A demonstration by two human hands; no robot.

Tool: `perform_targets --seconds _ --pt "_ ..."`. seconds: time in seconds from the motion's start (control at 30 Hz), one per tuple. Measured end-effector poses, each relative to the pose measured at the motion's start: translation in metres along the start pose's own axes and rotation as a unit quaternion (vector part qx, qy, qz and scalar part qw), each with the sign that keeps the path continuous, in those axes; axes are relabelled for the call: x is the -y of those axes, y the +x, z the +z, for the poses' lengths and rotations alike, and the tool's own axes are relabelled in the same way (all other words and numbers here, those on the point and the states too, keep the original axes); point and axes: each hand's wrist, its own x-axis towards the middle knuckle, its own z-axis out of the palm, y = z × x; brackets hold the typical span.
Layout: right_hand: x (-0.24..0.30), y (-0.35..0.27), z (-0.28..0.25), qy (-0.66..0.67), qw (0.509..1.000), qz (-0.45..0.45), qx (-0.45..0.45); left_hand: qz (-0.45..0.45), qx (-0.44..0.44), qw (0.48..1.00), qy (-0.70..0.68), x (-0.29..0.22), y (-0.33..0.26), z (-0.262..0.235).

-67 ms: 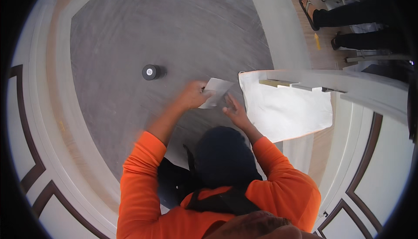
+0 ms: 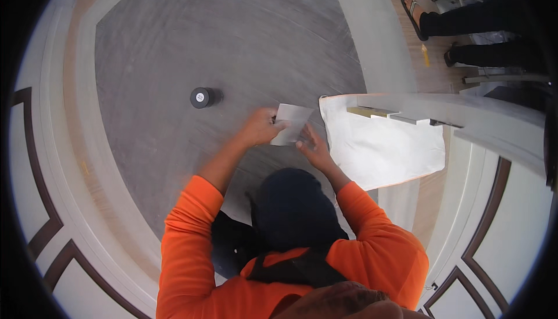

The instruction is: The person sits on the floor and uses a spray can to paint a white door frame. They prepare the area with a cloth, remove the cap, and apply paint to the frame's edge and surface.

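Observation:
A small pale grey sheet (image 2: 292, 122), stiff-looking and roughly square, is held over the dark floor in front of me. My left hand (image 2: 263, 127) grips its left edge, thumb lying across the top face and the fingers mostly hidden behind. Beside the sheet's lower right edge is my right hand (image 2: 315, 149), its thumb and fingers apart. Whether its fingertips touch the edge is hard to make out. Farther off to the left stands a black cylindrical container (image 2: 200, 97) with a round white label on top.
A white cloth-like sack (image 2: 383, 144) with orange edging lies flat on the right. Above it juts the edge of a white door (image 2: 494, 124). Another person's dark trouser legs (image 2: 465, 24) and sandals show at the far right. Panelled white walls (image 2: 35, 162) stand on both sides.
The sheet has turned slightly and shifted a little to the right with my left hand. My right hand has barely moved, staying near its lower corner.

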Motion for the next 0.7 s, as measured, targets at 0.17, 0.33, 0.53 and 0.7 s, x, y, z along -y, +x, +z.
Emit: perform_targets --seconds 0.17,0.33,0.53,0.7 --pt "0.048 0.029 0.000 0.050 0.996 0.061 0.047 0.066 0.024 0.997 0.013 -0.031 0.001 -0.023" --pt "0.073 0.029 -0.002 0.006 0.997 0.070 0.045 0.071 0.079 0.988 0.109 -0.053 0.008 -0.064" --pt "0.046 0.038 -0.041 -0.315 0.945 0.071 -0.054 0.263 -0.023 0.902 0.343 -0.068 -0.017 -0.173" --pt "0.038 -0.001 -0.056 -0.238 0.950 0.185 -0.078 0.160 -0.033 0.882 0.442 -0.010 -0.034 -0.305"
